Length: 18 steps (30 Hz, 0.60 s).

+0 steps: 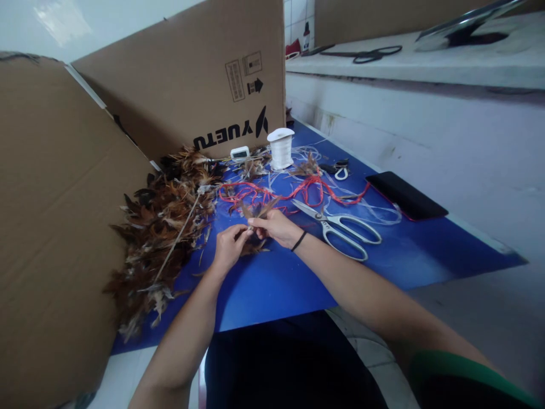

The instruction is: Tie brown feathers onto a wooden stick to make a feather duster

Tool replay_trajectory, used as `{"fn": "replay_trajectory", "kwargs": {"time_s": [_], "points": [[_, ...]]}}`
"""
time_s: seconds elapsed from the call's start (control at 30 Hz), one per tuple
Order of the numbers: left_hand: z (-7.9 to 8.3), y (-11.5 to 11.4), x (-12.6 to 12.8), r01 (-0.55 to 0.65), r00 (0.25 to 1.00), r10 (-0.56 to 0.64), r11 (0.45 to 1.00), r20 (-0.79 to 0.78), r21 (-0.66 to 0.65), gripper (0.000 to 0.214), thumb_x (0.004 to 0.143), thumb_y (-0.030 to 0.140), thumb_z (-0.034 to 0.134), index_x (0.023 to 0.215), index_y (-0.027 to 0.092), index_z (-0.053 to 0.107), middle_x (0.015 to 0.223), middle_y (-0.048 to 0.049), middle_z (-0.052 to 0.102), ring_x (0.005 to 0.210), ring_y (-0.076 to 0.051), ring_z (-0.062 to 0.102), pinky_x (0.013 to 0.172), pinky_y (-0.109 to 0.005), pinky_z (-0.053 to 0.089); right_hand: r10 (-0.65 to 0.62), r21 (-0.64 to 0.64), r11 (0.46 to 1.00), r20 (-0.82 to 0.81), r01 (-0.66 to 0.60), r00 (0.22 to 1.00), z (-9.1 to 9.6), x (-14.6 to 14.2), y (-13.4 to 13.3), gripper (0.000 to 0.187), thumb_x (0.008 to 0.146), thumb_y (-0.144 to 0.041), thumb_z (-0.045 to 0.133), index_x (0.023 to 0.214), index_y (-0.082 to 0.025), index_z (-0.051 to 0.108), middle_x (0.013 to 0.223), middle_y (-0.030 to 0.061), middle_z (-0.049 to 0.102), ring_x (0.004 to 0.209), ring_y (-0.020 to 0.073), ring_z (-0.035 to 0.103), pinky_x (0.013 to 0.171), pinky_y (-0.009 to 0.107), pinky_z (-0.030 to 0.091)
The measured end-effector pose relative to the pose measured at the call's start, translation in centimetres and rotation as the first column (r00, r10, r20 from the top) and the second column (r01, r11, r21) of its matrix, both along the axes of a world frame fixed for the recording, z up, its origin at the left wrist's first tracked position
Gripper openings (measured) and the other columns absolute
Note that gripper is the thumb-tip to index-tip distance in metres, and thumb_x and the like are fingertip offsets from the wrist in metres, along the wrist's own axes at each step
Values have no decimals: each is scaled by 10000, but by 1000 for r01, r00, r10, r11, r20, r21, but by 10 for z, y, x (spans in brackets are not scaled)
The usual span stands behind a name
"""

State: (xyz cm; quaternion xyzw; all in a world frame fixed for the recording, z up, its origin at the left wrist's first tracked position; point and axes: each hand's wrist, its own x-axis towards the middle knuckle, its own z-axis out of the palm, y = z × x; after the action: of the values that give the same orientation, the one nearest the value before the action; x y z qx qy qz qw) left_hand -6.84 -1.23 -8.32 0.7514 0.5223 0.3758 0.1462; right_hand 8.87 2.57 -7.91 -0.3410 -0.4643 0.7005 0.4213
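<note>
Both hands meet over the blue tabletop. My right hand (276,228), with a black band at its wrist, is closed in a pinch on a few small brown feathers (269,205) that fan out above its fingers. The fingertips of my left hand (229,245) are pinched at the base of the same feathers, touching the right fingers. What exactly lies between the fingertips is too small to make out. More loose brown feathers (254,248) lie just under the hands. Silver scissors (336,224) rest partly spread beside my right wrist.
A big pile of brown feathers (170,218) covers the left side against a cardboard box (55,216). Red cord (313,190), a white spool (281,152) and a small white device (239,153) lie farther back. A dark phone (406,196) sits at the right edge.
</note>
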Motion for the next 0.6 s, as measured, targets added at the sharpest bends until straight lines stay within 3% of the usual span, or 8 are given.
{"fn": "replay_trajectory", "kwargs": {"time_s": [0.4, 0.6], "points": [[3, -3, 1, 14, 1000, -14, 1000, -21, 13, 242, 862, 337, 480, 876, 191, 673, 728, -28, 674, 649, -136, 600, 672, -244, 439, -33, -38, 999, -25, 32, 999, 4, 0, -3, 175, 657, -235, 693, 622, -125, 562, 519, -22, 546, 423, 59, 462, 412, 196, 394], [2, -3, 1, -2, 998, 6, 998, 62, -59, 254, 851, 357, 483, 845, 182, 668, 675, -13, 652, 628, -133, 582, 630, -230, 426, 1, -36, 999, -50, -3, 999, 8, 2, -5, 139, 657, -229, 663, 643, -129, 566, 547, -24, 545, 457, 63, 473, 425, 197, 386]]}}
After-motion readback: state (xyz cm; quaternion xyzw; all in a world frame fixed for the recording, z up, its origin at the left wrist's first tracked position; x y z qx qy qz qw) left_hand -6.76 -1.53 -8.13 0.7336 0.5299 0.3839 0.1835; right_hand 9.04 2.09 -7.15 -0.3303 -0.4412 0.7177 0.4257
